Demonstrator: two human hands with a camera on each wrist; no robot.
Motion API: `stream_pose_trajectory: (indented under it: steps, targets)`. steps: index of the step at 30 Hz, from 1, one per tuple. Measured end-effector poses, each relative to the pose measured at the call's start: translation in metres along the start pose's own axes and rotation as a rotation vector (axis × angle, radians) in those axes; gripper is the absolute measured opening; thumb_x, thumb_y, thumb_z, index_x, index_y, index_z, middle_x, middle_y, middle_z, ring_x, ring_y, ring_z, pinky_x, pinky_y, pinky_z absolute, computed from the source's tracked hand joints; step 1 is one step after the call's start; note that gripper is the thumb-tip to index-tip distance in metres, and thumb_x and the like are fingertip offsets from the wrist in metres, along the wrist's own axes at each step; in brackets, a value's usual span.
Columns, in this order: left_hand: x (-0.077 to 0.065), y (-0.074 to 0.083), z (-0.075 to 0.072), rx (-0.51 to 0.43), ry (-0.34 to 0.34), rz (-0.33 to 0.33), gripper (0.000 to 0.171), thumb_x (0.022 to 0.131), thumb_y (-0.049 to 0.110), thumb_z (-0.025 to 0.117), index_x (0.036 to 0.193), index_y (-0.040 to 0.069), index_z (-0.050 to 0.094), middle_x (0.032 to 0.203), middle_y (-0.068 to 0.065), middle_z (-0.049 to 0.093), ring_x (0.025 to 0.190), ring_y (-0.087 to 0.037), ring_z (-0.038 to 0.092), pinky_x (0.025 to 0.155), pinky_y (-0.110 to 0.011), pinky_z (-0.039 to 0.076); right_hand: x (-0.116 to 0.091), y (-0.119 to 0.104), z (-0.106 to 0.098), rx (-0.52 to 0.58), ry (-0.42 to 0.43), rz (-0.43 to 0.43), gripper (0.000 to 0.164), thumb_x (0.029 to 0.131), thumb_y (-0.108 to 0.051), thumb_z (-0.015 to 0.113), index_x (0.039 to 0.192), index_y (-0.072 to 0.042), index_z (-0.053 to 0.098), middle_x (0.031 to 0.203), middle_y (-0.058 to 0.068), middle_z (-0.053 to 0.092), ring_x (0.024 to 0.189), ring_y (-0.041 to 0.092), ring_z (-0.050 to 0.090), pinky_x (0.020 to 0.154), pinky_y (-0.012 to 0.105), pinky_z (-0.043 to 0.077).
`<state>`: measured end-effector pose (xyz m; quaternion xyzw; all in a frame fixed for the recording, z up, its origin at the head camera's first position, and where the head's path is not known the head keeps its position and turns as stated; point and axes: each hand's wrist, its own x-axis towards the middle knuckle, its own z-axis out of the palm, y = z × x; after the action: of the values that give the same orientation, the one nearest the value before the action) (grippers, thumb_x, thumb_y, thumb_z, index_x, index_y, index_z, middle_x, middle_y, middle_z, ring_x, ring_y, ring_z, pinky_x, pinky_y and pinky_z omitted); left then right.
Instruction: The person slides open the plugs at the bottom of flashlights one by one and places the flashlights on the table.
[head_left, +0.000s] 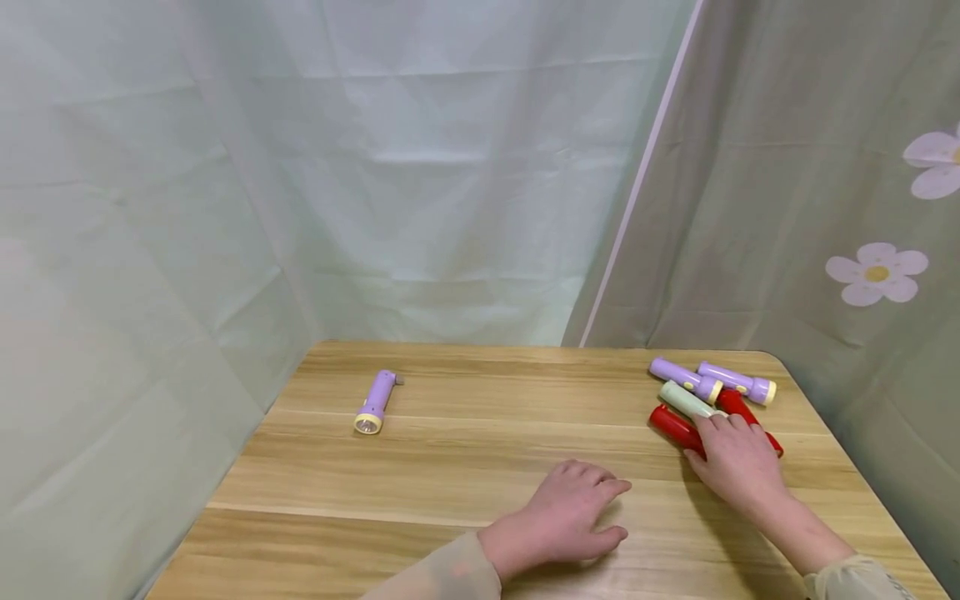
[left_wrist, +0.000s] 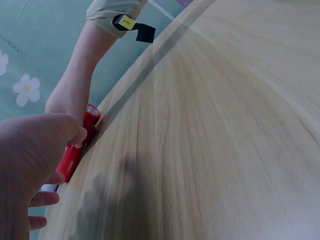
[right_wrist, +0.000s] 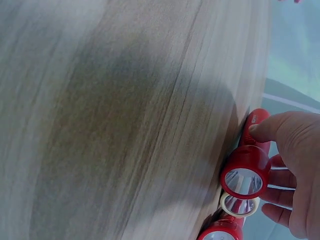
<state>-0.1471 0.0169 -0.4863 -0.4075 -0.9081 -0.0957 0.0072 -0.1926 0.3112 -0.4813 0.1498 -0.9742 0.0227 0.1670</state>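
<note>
My right hand (head_left: 738,467) reaches over the flashlights at the table's right side. Its thumb lies on the body of the nearer red flashlight (right_wrist: 247,170), and the other fingers reach round its far side. A pale green flashlight (head_left: 684,398) lies beside it, partly hidden by the hand. Beyond that is a second red flashlight (head_left: 737,405), also partly covered. Over the middle front of the table my left hand (head_left: 562,517) is held with relaxed, spread fingers and nothing in them.
Two purple flashlights (head_left: 682,377) with yellow rims lie behind the red and green ones. Another purple flashlight (head_left: 377,402), with a small piece sticking out at its end, lies on the left of the wooden table (head_left: 465,433). Pale curtains (head_left: 450,183) hang round the table.
</note>
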Motion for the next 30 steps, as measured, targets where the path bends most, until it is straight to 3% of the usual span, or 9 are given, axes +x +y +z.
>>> stream_pose_trajectory:
  steps: [13,30]
  targets:
    - [0.0086,0.0104,0.0074,-0.004,-0.024,0.019,0.056,0.099,0.058,0.053,0.149,0.031,0.051,0.138,0.013,0.054,0.131,-0.009,0.047,0.112,-0.034,0.035,-0.0016,-0.0031,0.0034,-0.019,-0.015,0.004,0.050,0.074,-0.019,0.089,0.111,0.005,0.067,0.094,0.020,0.068,0.086,0.040,0.058,0.072,0.055,0.045]
    - [0.0084,0.0099,0.0093,-0.030,-0.010,0.020,0.052,0.101,0.055,0.053,0.146,0.030,0.055,0.135,0.014,0.055,0.130,-0.008,0.048,0.112,-0.033,0.035,-0.0001,-0.0064,0.0067,-0.017,0.028,-0.038,0.034,0.074,-0.017,0.087,0.092,-0.002,0.063,0.077,0.015,0.068,0.071,0.037,0.060,0.067,0.053,0.043]
